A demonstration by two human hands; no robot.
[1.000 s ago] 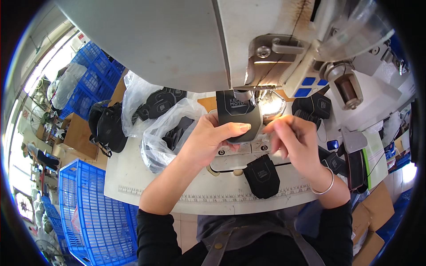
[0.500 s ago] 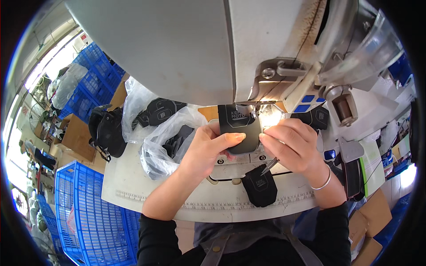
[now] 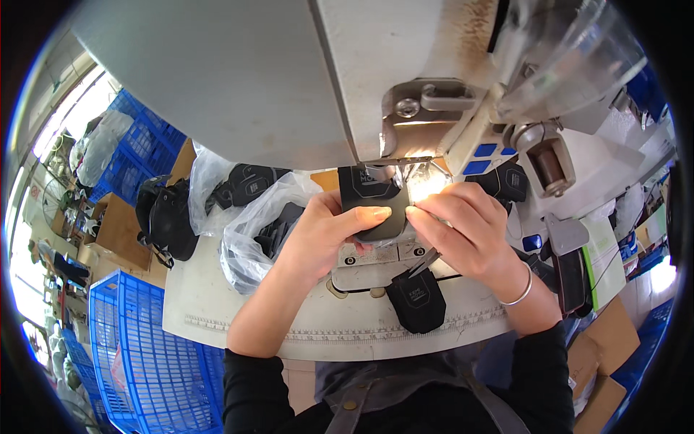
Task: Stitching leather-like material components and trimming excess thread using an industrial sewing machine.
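Note:
A dark patch with a pale printed outline (image 3: 376, 192) lies under the needle area of a sewing machine (image 3: 289, 72). My left hand (image 3: 325, 235) grips its left and lower part, thumb on top and fingers beneath. Beside the patch's right edge, the thumb and forefinger of my right hand (image 3: 466, 228) are pinched together; what is between them is too small to make out. Metal tweezers (image 3: 425, 262) are tucked in that same hand, their tips pointing down-left. Just below them a second black patch (image 3: 417, 302) lies on the table near the ruler strip.
Clear plastic bags (image 3: 249, 246) of black pieces lie on the left of the machine table (image 3: 238, 318). Another black patch (image 3: 506, 181) rests right of the lit needle. Blue crates (image 3: 144, 347) and a cardboard box (image 3: 119, 231) stand at left; cartons (image 3: 607, 336) are at lower right.
The view has shifted slightly, so the machine and table sit further left. Both hands keep their places at the patch, with little visible movement.

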